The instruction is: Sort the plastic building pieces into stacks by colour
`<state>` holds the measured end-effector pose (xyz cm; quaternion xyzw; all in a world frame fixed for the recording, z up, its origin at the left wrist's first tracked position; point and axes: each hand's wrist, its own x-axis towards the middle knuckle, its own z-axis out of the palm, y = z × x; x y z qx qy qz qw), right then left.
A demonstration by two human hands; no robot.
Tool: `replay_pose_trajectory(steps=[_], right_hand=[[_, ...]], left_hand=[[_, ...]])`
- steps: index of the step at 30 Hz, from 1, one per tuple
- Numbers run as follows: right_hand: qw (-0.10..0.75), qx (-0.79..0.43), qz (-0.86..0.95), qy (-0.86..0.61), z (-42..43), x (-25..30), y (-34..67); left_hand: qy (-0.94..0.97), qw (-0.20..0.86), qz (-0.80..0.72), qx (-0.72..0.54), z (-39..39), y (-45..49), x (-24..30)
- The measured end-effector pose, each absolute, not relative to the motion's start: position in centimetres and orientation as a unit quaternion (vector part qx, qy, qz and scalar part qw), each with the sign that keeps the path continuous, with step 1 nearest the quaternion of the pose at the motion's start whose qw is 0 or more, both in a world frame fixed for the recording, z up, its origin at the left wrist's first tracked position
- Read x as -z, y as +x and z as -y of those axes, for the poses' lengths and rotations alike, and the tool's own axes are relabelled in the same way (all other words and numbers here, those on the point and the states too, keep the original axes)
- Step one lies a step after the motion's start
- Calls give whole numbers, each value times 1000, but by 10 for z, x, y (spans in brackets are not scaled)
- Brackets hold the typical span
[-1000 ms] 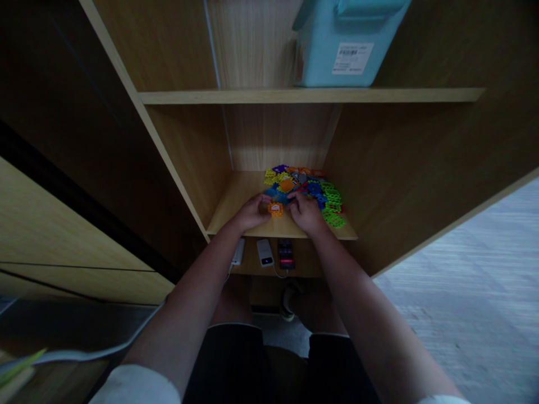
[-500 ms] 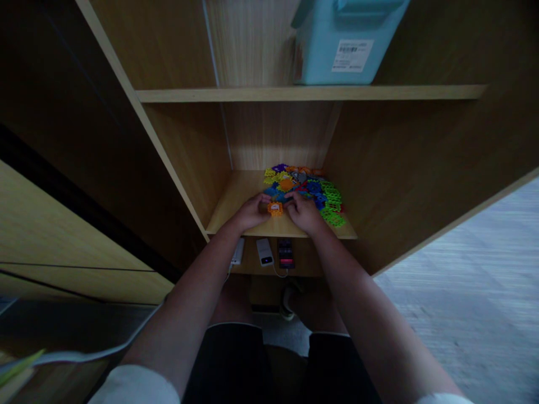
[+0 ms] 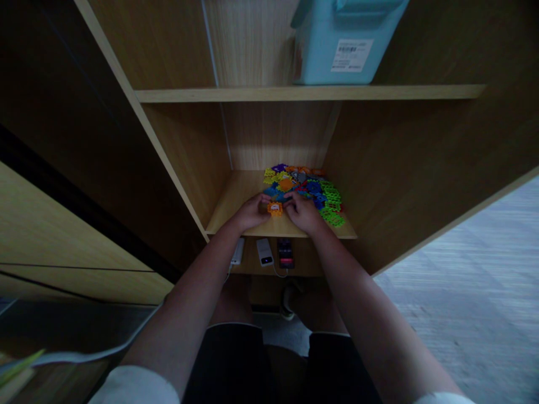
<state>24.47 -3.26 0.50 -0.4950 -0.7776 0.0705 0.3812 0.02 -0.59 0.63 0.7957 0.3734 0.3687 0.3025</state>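
Between my two hands is a small orange toothed plastic building piece [image 3: 275,209] with a pale marking on its face. My left hand [image 3: 251,212] is at its left edge, fingers curled and thumb against it. On the other side my right hand [image 3: 302,211] has its fingers bent, with the fingertips at the piece's right edge. The exact contact of the fingertips is small and dim. Just behind the fingers lie blue pieces [image 3: 275,194]. A pile of similar pieces spreads behind and to the right, with yellow, purple, orange, dark blue [image 3: 314,187] and green pieces [image 3: 332,196].
The pieces lie on a wooden cabinet shelf [image 3: 223,216] between side walls. A light blue bin [image 3: 341,33] stands on the shelf above. Below are a white power bank [image 3: 265,252], a dark phone [image 3: 286,253] with a cable, and another white device [image 3: 238,251].
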Motion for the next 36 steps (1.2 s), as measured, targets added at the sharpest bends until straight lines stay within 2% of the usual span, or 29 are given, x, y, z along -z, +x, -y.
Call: replay_pose_trajectory(steps=[22, 29, 36], right_hand=[[374, -71, 780, -496, 32, -6, 244], [386, 7, 733, -559, 31, -7, 245], [364, 76, 732, -571, 33, -12, 239]], left_hand=[[798, 294, -376, -368, 3, 0, -3], [801, 288, -377, -365, 2, -1, -3], [802, 289, -365, -374, 0, -1, 0]])
